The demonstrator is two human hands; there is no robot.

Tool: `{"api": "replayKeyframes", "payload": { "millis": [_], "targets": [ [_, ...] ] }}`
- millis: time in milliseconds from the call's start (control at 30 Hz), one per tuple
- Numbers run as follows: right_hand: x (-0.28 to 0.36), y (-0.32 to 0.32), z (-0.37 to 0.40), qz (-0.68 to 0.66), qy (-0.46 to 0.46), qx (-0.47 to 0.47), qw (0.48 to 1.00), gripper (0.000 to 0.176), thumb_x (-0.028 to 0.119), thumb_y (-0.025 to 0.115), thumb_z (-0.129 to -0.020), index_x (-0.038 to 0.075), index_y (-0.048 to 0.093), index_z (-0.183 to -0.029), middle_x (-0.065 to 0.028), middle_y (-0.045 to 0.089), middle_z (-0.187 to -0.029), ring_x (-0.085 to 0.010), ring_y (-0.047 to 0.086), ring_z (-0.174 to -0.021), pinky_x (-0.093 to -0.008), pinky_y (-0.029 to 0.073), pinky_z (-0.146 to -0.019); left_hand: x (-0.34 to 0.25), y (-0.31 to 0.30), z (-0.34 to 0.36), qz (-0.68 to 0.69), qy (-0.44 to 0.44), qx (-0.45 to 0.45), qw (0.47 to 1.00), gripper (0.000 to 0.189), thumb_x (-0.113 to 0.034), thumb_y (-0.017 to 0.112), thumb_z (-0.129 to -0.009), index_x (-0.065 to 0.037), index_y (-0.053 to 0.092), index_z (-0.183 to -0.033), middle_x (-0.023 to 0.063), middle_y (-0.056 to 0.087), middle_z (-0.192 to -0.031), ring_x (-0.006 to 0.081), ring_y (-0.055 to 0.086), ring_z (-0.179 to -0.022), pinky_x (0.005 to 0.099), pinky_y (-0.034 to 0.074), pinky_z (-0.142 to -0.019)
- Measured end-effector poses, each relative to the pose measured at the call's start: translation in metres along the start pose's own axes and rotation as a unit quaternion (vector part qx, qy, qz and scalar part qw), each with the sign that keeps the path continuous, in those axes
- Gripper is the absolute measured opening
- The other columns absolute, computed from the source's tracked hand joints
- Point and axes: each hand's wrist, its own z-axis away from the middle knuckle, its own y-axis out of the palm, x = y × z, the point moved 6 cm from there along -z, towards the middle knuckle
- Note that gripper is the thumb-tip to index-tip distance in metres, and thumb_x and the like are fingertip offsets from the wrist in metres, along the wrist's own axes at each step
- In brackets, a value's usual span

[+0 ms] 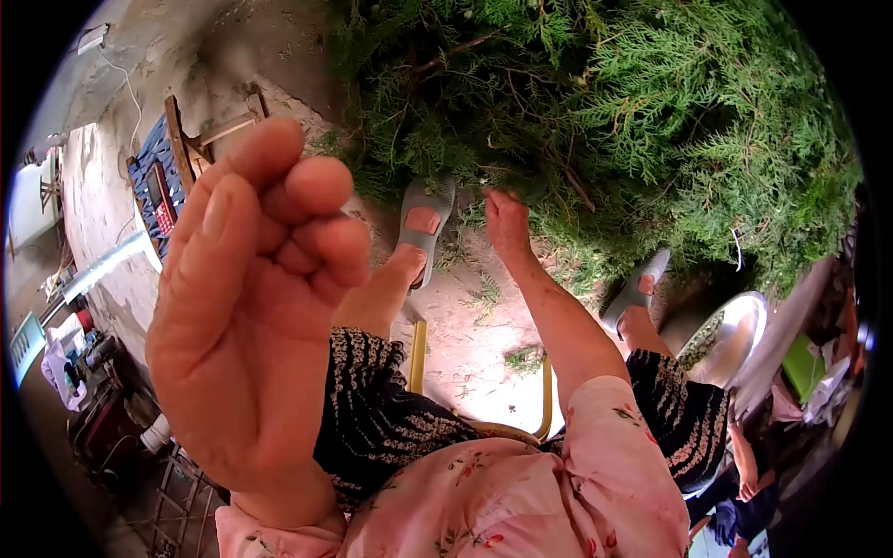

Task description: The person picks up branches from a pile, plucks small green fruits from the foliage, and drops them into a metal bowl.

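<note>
My left hand [251, 307] is raised close to the camera, its bare palm showing. Its fingers curl inward with the thumb against them, and nothing shows in them. Farther out, my right hand [507, 225] is closed at the near edge of a large heap of green leafy branches [670, 102]; whatever its fingers hold is too small to make out. Small green sprigs [486, 293] lie on the ground between my feet, which are in grey shoes [430, 200].
A round white-rimmed basin [765, 321] with green bits stands at the right. Another person's hand [748, 485] shows at lower right. Wooden frame pieces [179, 144] lean at upper left, and mixed household items [102, 372] crowd the lower left.
</note>
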Motion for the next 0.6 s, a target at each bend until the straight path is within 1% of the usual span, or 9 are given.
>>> {"api": "replayKeyframes", "payload": {
  "millis": [100, 167, 200, 267, 300, 367, 400, 500, 600],
  "targets": [
    [-0.003, 0.016, -0.023, 0.054, 0.006, -0.045, 0.997, 0.017, 0.004, 0.052, -0.078, 0.004, 0.062, -0.091, -0.0186, 0.060, -0.082, -0.0357, 0.057, -0.071, -0.0398, 0.047, -0.063, 0.000, -0.001, 0.001, -0.002, 0.000, -0.008, 1.000, 0.036, -0.015, 0.039, -0.094, 0.003, 0.039, -0.126, 0.0120, 0.054, -0.108, 0.0199, 0.055, -0.088, 0.0330, 0.047, -0.079],
    [-0.041, 0.050, -0.024, 0.173, 0.155, 0.080, 0.969, 0.030, 0.009, 0.055, -0.079, 0.008, 0.057, -0.109, -0.0184, 0.060, -0.089, -0.0335, 0.058, -0.089, -0.0408, 0.046, -0.075, 0.001, 0.003, 0.002, 0.013, -0.005, 0.007, 1.000, 0.037, -0.016, 0.039, -0.094, 0.003, 0.039, -0.126, 0.0119, 0.054, -0.109, 0.0195, 0.055, -0.089, 0.0329, 0.047, -0.079],
    [-0.049, 0.062, -0.027, 0.170, 0.153, 0.079, 0.970, 0.030, 0.009, 0.055, -0.079, 0.008, 0.057, -0.109, -0.0184, 0.060, -0.089, -0.0335, 0.058, -0.089, -0.0408, 0.046, -0.075, 0.000, 0.003, 0.002, 0.011, -0.002, 0.007, 1.000, 0.037, -0.016, 0.039, -0.094, 0.003, 0.039, -0.126, 0.0119, 0.054, -0.109, 0.0195, 0.055, -0.089, 0.0329, 0.047, -0.079],
    [-0.082, 0.065, -0.021, -0.099, 0.320, -0.052, 0.941, 0.017, 0.009, 0.055, -0.077, 0.004, 0.059, -0.092, -0.0172, 0.060, -0.077, -0.0360, 0.057, -0.068, -0.0392, 0.046, -0.061, 0.003, 0.003, 0.003, 0.029, -0.015, 0.012, 0.999, 0.037, -0.017, 0.039, -0.094, 0.002, 0.040, -0.125, 0.0118, 0.053, -0.110, 0.0191, 0.054, -0.089, 0.0324, 0.047, -0.078],
    [-0.078, 0.056, -0.019, -0.098, 0.320, -0.053, 0.941, 0.017, 0.009, 0.055, -0.077, 0.004, 0.059, -0.092, -0.0172, 0.060, -0.077, -0.0360, 0.057, -0.068, -0.0392, 0.046, -0.061, 0.003, 0.003, 0.003, 0.029, -0.015, 0.013, 0.999, 0.037, -0.017, 0.039, -0.094, 0.002, 0.040, -0.125, 0.0118, 0.053, -0.110, 0.0191, 0.054, -0.089, 0.0324, 0.047, -0.078],
    [-0.042, 0.033, -0.013, 0.079, 0.151, 0.053, 0.984, 0.015, 0.009, 0.057, -0.077, 0.003, 0.057, -0.091, -0.0119, 0.060, -0.076, -0.0255, 0.060, -0.064, -0.0364, 0.046, -0.058, 0.003, 0.003, 0.002, 0.010, -0.016, 0.016, 1.000, 0.036, -0.016, 0.041, -0.094, 0.002, 0.041, -0.124, 0.0111, 0.054, -0.108, 0.0180, 0.055, -0.088, 0.0308, 0.047, -0.076],
    [-0.038, 0.024, -0.003, 0.083, 0.152, 0.050, 0.984, 0.015, 0.009, 0.057, -0.077, 0.003, 0.057, -0.091, -0.0119, 0.060, -0.076, -0.0255, 0.060, -0.064, -0.0364, 0.046, -0.058, 0.003, 0.004, 0.002, 0.013, -0.019, 0.019, 1.000, 0.036, -0.016, 0.041, -0.094, 0.002, 0.041, -0.124, 0.0111, 0.054, -0.108, 0.0180, 0.055, -0.088, 0.0308, 0.047, -0.076],
    [-0.026, -0.011, 0.033, -0.071, 0.156, 0.005, 0.985, 0.011, 0.006, 0.058, -0.077, 0.003, 0.056, -0.088, -0.0055, 0.059, -0.076, -0.0153, 0.059, -0.062, -0.0313, 0.047, -0.052, 0.007, 0.010, 0.001, -0.004, -0.031, 0.026, 0.999, 0.035, -0.015, 0.043, -0.093, 0.002, 0.043, -0.123, 0.0102, 0.056, -0.105, 0.0170, 0.055, -0.087, 0.0298, 0.046, -0.075],
    [-0.015, -0.052, 0.060, -0.226, 0.288, -0.017, 0.930, 0.012, 0.002, 0.060, -0.076, 0.001, 0.055, -0.087, -0.0026, 0.057, -0.073, -0.0116, 0.058, -0.062, -0.0224, 0.047, -0.047, 0.013, 0.024, 0.003, 0.001, -0.028, 0.014, 1.000, 0.032, -0.014, 0.045, -0.092, 0.003, 0.046, -0.119, 0.0097, 0.058, -0.102, 0.0166, 0.057, -0.085, 0.0285, 0.048, -0.074]
  ]
}}
